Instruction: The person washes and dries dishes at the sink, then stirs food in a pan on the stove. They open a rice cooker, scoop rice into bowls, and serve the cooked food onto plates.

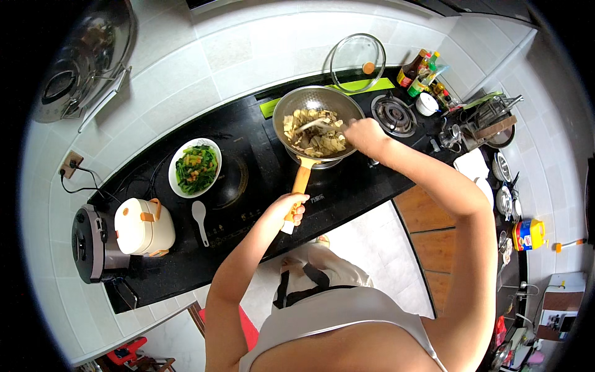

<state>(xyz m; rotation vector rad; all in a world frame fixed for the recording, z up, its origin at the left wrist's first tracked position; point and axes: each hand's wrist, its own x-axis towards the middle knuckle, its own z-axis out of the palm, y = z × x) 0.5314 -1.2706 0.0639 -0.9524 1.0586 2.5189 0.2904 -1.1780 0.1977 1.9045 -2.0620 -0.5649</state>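
A steel wok (pixel 320 97) sits over a burner on the black counter, its pale wooden handle (pixel 302 179) pointing towards me. My left hand (pixel 289 208) grips the lower part of that handle. Inside the wok lie pale sliced pieces with brownish ones among them (pixel 325 142), perhaps mushrooms. My right hand (pixel 367 137) reaches over the wok's right rim, closed on a light-coloured spatula (pixel 310 125). The spatula's head is among the slices and looks blurred; my fingers hide the end of its handle.
Left of the wok are a bowl of cooked greens (pixel 196 168), a white rice paddle (pixel 200 221), a cream lunch box (pixel 144 228) and a dark rice cooker (pixel 95 244). A glass lid (pixel 355 58) leans on the wall. Sauce bottles (pixel 411 69) stand behind a second burner (pixel 394 115).
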